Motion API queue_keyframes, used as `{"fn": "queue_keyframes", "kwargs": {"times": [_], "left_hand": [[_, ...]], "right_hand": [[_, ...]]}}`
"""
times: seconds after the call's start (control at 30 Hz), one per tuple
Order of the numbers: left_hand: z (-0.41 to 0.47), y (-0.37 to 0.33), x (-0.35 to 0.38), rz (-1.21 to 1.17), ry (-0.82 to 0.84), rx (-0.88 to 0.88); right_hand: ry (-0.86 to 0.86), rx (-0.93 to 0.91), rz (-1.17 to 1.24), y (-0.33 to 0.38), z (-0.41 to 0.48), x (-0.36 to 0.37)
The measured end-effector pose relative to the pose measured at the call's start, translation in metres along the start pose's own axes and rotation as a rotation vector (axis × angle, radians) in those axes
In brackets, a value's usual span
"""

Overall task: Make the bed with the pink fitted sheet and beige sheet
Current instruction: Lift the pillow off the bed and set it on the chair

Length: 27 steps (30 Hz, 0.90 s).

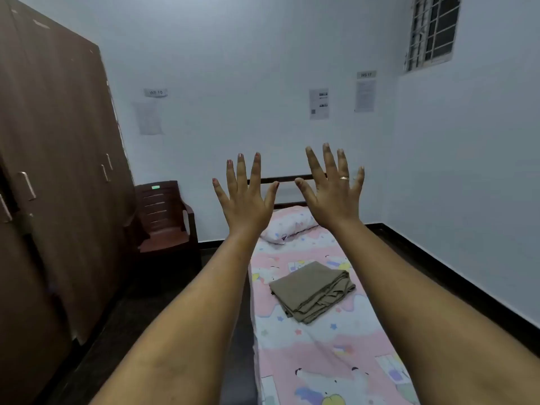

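1. The left hand (247, 197) and the right hand (331, 191) are held up in the air with fingers spread wide; nothing is gripped by either.
2. The beige sheet (312, 290) is seen folded, slightly askew, on the pink fitted sheet (321, 346) at mid-bed, at 6 o'clock from the hands.
3. If only one layer is taken up, the stack could fall open unevenly and be trailed over the bed's edge at 9 o'clock.
4. The fitted sheet could be rucked if the beige sheet is dragged rather than lifted.
5. The pillow (287, 225), at 12 o'clock from the stack, could be buried or knocked aside by a hard shake-out.
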<state>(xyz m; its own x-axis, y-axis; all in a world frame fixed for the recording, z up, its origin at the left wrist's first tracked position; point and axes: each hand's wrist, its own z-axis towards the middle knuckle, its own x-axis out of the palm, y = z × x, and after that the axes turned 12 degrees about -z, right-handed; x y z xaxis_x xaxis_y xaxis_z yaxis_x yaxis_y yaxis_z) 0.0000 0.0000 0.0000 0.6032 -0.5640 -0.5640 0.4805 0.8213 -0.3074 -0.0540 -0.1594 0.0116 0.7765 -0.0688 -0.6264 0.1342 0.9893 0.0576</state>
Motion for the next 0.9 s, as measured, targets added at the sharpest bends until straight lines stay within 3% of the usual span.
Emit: {"fn": "queue_keyframes", "kwargs": {"times": [0.43, 0.9], "left_hand": [[0.006, 0.223, 0.004, 0.088, 0.161, -0.125], [0.025, 0.332, 0.033, 0.066, 0.242, -0.179]], "right_hand": [[0.303, 0.112, 0.043, 0.192, -0.013, 0.145], [0.453, 0.165, 0.074, 0.285, 0.001, 0.261]]}}
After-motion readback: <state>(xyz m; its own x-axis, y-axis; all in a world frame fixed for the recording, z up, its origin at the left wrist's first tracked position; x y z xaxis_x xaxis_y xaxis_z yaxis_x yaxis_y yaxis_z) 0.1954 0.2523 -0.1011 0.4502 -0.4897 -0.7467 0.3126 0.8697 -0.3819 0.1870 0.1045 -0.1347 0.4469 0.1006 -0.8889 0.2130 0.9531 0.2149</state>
